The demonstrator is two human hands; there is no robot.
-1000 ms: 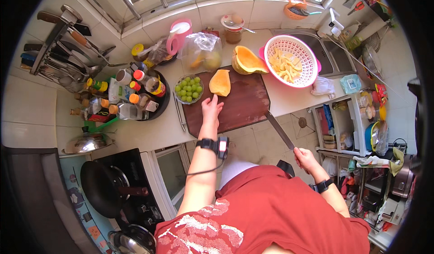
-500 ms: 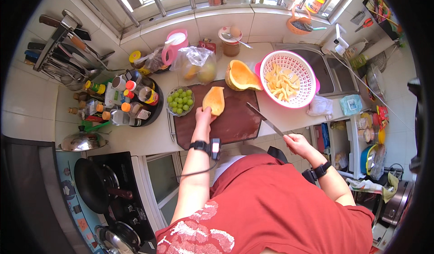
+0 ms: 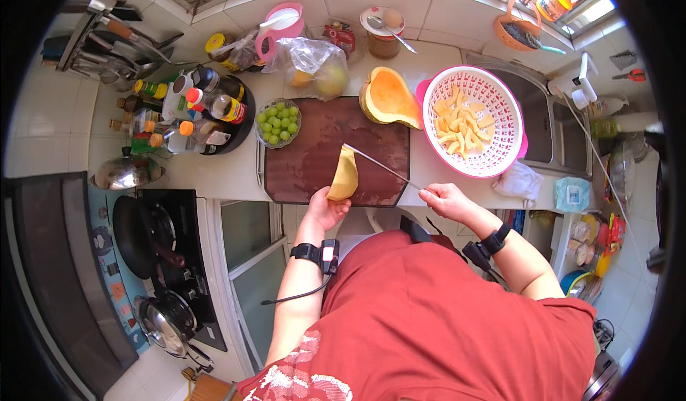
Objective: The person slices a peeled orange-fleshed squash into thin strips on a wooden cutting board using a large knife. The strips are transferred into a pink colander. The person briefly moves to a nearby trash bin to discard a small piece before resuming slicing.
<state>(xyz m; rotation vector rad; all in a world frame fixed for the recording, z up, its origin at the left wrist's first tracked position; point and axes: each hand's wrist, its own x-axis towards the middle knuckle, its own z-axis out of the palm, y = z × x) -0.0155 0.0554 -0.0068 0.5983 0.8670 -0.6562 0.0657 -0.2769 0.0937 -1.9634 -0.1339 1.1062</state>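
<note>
My left hand (image 3: 328, 208) is closed round the lower end of a pumpkin piece (image 3: 344, 175), which it holds tilted up over the dark brown cutting board (image 3: 300, 159). In my right hand (image 3: 446, 201) is the handle of a knife (image 3: 382, 164). The blade reaches left across the board, and its tip meets the top end of the piece. Beyond the board's far right corner rests a larger hollowed pumpkin piece (image 3: 391, 95) with orange flesh. Beside it, a pink and white colander (image 3: 509, 126) holds cut pale-orange pieces (image 3: 463, 124).
A glass bowl of green grapes (image 3: 279, 122) stands at the board's left. Behind it are a plastic bag (image 3: 314, 69), a pink jug (image 3: 284, 26) and a lidded jar with a spoon (image 3: 384, 33). Sauce bottles (image 3: 214, 108) crowd the left; a sink (image 3: 547, 122) lies right.
The pumpkin piece has been turned from its flesh side and drawn nearer to me. My right hand has moved left, bringing the knife tip to its top. The view has shifted.
</note>
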